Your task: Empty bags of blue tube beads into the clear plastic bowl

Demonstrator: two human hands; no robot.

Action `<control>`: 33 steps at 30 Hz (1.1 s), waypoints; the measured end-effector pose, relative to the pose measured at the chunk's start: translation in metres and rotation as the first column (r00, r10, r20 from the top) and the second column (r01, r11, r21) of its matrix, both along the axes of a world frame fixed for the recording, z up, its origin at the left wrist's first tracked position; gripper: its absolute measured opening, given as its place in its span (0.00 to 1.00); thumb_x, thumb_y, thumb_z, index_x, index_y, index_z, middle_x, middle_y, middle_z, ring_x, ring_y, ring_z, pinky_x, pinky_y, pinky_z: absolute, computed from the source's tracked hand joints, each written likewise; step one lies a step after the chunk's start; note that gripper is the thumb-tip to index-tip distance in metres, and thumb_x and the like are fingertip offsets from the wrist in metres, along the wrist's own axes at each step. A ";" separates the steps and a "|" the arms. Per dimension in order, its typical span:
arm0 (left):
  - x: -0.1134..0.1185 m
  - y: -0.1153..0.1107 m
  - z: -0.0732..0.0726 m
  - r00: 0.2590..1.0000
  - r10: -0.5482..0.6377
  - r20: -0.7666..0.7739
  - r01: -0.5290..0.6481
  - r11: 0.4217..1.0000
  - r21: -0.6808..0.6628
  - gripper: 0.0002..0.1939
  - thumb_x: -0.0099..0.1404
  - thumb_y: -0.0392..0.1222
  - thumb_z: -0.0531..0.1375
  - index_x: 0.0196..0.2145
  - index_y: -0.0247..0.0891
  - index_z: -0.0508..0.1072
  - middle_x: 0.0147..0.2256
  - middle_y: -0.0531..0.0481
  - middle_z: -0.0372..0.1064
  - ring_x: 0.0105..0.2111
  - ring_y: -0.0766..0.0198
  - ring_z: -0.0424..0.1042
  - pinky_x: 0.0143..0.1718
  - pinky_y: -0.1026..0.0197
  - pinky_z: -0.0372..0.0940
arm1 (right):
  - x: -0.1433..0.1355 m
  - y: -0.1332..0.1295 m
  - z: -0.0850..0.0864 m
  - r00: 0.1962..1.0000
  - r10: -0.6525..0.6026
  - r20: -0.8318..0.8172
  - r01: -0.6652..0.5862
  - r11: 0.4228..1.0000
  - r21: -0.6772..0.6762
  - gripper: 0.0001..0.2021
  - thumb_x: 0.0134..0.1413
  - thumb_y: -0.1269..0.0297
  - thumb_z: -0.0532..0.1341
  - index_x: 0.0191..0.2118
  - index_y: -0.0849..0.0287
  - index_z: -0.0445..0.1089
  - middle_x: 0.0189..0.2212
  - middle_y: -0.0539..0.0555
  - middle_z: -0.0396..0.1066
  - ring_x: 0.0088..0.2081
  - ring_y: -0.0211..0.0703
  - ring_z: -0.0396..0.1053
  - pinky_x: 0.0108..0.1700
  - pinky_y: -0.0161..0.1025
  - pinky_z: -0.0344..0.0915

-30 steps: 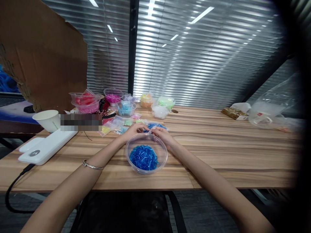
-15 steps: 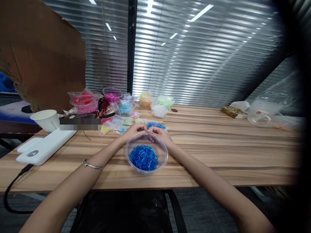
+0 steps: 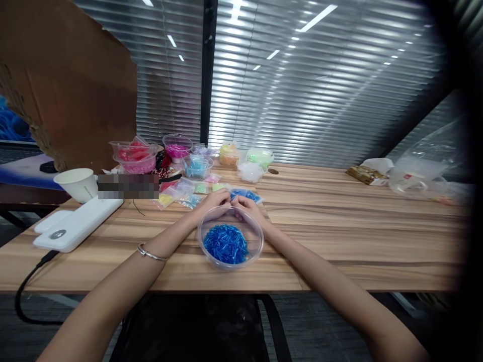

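hands: 2, meeting behind bowl | bowl: 1, blue beads

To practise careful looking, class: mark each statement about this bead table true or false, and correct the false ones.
1. The clear bowl nearest the person holds blue beads. True.
2. The left hand and right hand meet behind that bowl. True.
3. A bracelet is on the right wrist. False: it is on the left wrist.
4. The paper cup stands at the table's right end. False: it is at the left end.
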State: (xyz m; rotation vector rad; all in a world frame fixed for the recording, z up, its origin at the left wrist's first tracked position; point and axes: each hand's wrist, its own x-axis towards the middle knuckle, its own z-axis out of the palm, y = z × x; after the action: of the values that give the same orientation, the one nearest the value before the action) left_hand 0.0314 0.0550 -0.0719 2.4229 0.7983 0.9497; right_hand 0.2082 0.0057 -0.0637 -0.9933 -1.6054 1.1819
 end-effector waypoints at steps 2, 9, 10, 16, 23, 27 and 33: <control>0.002 0.002 -0.001 0.999 0.031 0.017 -0.031 0.999 0.010 0.08 0.61 0.39 0.53 0.24 0.37 0.62 0.29 0.53 0.60 0.31 0.64 0.61 0.36 0.61 0.57 | -0.001 0.000 0.000 1.000 -0.022 0.010 0.022 1.000 -0.001 0.17 0.53 0.48 0.61 0.24 0.55 0.62 0.19 0.47 0.60 0.22 0.37 0.55 0.26 0.37 0.51; 0.001 0.008 -0.002 0.979 0.140 0.147 -0.140 0.990 -0.005 0.07 0.56 0.36 0.54 0.22 0.37 0.59 0.26 0.53 0.59 0.29 0.65 0.59 0.33 0.61 0.53 | -0.001 -0.002 -0.003 0.995 -0.077 0.058 0.076 0.997 0.018 0.18 0.55 0.48 0.60 0.23 0.55 0.59 0.18 0.48 0.60 0.22 0.38 0.58 0.26 0.37 0.55; 0.000 0.009 -0.002 0.976 0.147 0.160 -0.145 0.989 -0.024 0.07 0.56 0.36 0.55 0.22 0.37 0.60 0.26 0.53 0.59 0.29 0.65 0.59 0.32 0.62 0.53 | 0.000 -0.002 -0.005 0.993 -0.095 0.065 0.093 0.995 0.033 0.18 0.56 0.48 0.59 0.25 0.55 0.60 0.20 0.48 0.61 0.23 0.39 0.59 0.27 0.38 0.57; 0.002 0.010 -0.004 0.953 0.178 0.246 -0.123 0.967 -0.224 0.07 0.57 0.39 0.52 0.23 0.37 0.64 0.24 0.54 0.62 0.28 0.66 0.62 0.31 0.63 0.56 | 0.003 -0.003 -0.003 0.961 -0.246 0.131 0.199 0.935 0.292 0.28 0.47 0.50 0.68 0.52 0.53 0.63 0.53 0.58 0.65 0.54 0.52 0.62 0.56 0.49 0.59; 0.001 0.006 0.001 0.944 0.100 0.314 0.041 0.910 -0.413 0.12 0.59 0.45 0.54 0.22 0.36 0.63 0.22 0.55 0.60 0.26 0.67 0.61 0.29 0.64 0.57 | 0.007 -0.008 0.004 0.848 -0.355 0.393 0.063 0.804 0.591 0.31 0.55 0.49 0.64 0.61 0.54 0.60 0.59 0.61 0.63 0.60 0.58 0.58 0.63 0.53 0.51; 0.000 0.006 -0.001 0.927 0.140 0.348 0.043 0.881 -0.470 0.12 0.58 0.45 0.55 0.22 0.36 0.63 0.22 0.55 0.60 0.25 0.67 0.62 0.28 0.65 0.56 | 0.007 -0.010 0.007 0.863 -0.334 0.380 0.083 0.834 0.545 0.27 0.56 0.48 0.63 0.57 0.55 0.64 0.53 0.62 0.67 0.55 0.57 0.63 0.57 0.52 0.58; 0.000 0.011 -0.007 0.914 0.179 0.365 0.048 0.845 -0.533 0.12 0.58 0.45 0.56 0.22 0.36 0.66 0.22 0.54 0.65 0.25 0.66 0.65 0.30 0.64 0.60 | 0.006 -0.011 0.008 0.914 -0.287 0.288 0.131 0.878 0.460 0.20 0.56 0.50 0.62 0.51 0.55 0.69 0.48 0.59 0.72 0.49 0.54 0.67 0.52 0.49 0.61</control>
State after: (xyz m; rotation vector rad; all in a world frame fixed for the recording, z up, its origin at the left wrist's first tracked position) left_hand 0.0316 0.0656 -0.0784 1.6554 0.8558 1.0396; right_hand 0.2143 -0.0051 -0.0556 -1.0864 -1.8711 0.4745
